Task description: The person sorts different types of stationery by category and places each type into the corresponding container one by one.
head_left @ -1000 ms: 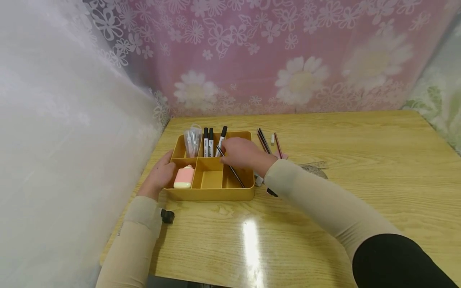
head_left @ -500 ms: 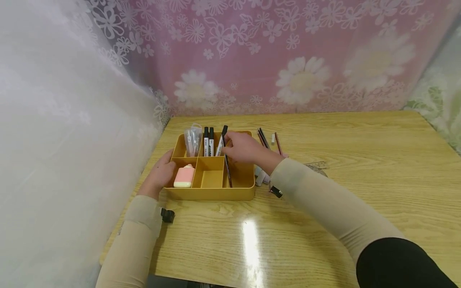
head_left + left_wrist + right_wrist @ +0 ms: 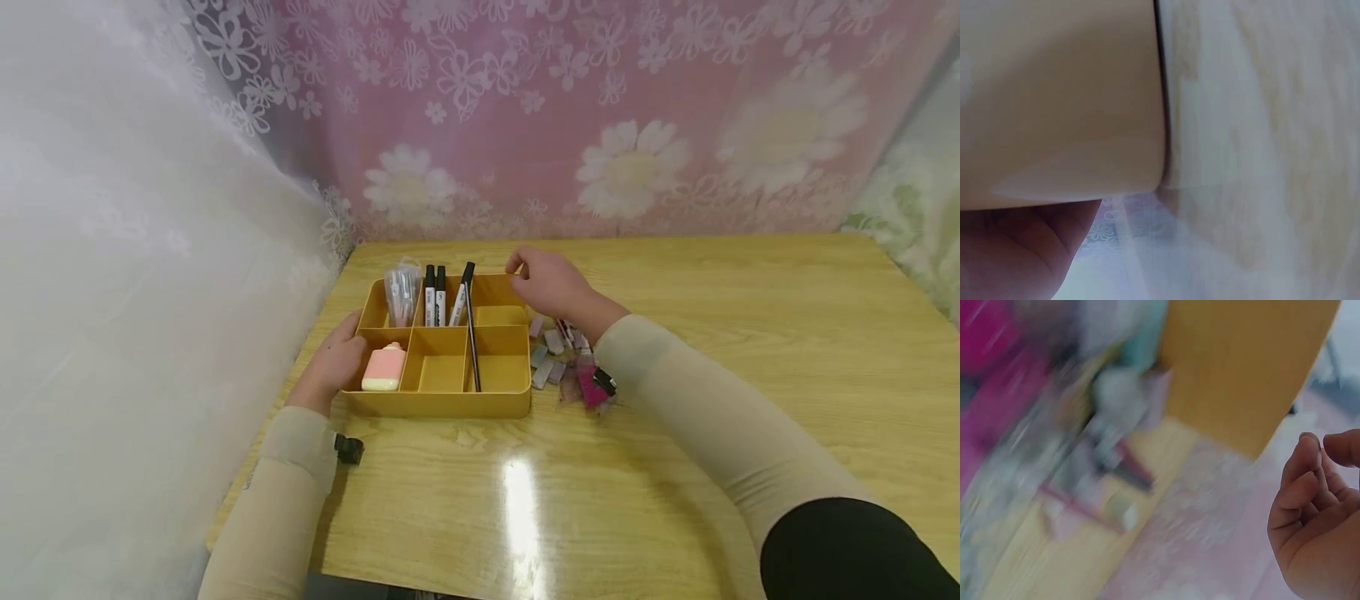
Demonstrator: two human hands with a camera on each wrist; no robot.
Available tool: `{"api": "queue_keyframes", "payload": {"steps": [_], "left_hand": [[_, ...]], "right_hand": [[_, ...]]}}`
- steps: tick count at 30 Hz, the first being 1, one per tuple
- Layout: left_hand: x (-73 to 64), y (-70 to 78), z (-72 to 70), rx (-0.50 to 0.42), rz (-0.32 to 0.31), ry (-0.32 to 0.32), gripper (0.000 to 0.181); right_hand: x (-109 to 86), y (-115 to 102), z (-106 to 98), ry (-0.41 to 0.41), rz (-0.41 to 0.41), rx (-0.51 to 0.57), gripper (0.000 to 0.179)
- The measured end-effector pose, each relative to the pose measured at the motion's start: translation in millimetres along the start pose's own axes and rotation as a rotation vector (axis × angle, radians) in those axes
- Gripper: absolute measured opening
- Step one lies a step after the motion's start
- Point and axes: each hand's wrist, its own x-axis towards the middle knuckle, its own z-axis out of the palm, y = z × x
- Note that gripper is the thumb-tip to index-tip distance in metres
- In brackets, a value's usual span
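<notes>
A yellow divided organizer box (image 3: 435, 406) sits on the table, its left wall gripped by my left hand (image 3: 334, 360). In the left wrist view that hand (image 3: 1016, 250) shows against the box's smooth wall. Above the box's back right corner is my right hand (image 3: 555, 282); its fingers (image 3: 1300, 487) are loosely curled and hold nothing. A black pencil (image 3: 472, 342) leans across the divider, its lower end in the front right compartment and its upper end by a tilted marker (image 3: 461, 296). Two more markers (image 3: 435, 300) stand beside it.
A clear pouch of pens (image 3: 402, 296) fills the back left compartment, and a pink-and-cream bottle (image 3: 384, 369) lies in the front left one. Right of the box lie several erasers (image 3: 543, 373) and a magenta item (image 3: 592, 387), partly under my right forearm.
My right hand has let go of the black pencil and moved right and back from it. The pencil now leans in the box. My left hand has stayed on the box.
</notes>
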Motion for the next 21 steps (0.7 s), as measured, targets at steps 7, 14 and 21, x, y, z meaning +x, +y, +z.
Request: {"api": "queue_keyframes", "payload": {"steps": [7,14,21], "left_hand": [[-1.5,-4.1,-0.8,0.021,0.006,-0.004,0.061],[-0.3,-4.5,0.2,0.025,0.019,-0.013,0.060],[1.6,-2.8,0.1,0.018,0.019,-0.015,0.062]], "right_hand": [[6.3,47.8,-8.3,0.023,0.112,-0.052,0.029],[6.5,80.1,-13.6,-0.020,0.183,-0.172,0.006],[3.3,94.5,-18.9,-0.128,0.245,-0.251,0.017]]}}
